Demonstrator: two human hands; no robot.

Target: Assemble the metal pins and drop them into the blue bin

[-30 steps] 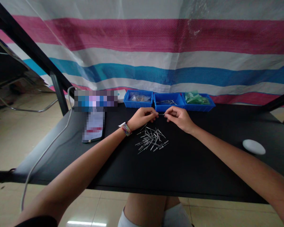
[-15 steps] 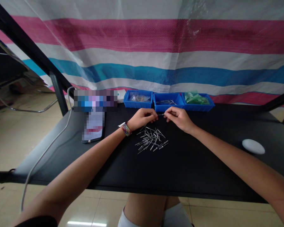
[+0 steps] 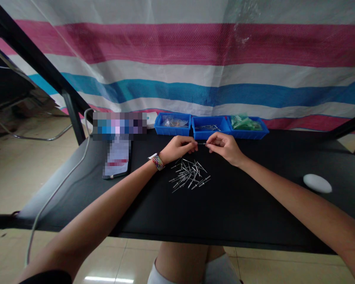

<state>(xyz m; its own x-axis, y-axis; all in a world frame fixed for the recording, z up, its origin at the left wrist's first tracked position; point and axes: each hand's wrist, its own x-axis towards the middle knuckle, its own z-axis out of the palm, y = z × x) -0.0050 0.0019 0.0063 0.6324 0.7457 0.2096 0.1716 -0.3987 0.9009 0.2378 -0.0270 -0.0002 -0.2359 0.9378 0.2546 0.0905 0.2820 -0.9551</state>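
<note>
Rivet (image 3: 201,143) pinched in my left hand (image 3: 179,147) and right hand (image 3: 223,148), one per end, long axis left-right, just nearside of middle bin (image 3: 210,135); pile (image 3: 191,174) nearer my left

The place resembles a makeshift workshop corner: a black table (image 3: 248,209) bears blue parts bins (image 3: 211,135) and a heap of slim metal pins (image 3: 189,173), a striped plastic sheet (image 3: 195,43) hangs behind, and glossy tiles (image 3: 106,256) cover the floor.
</note>
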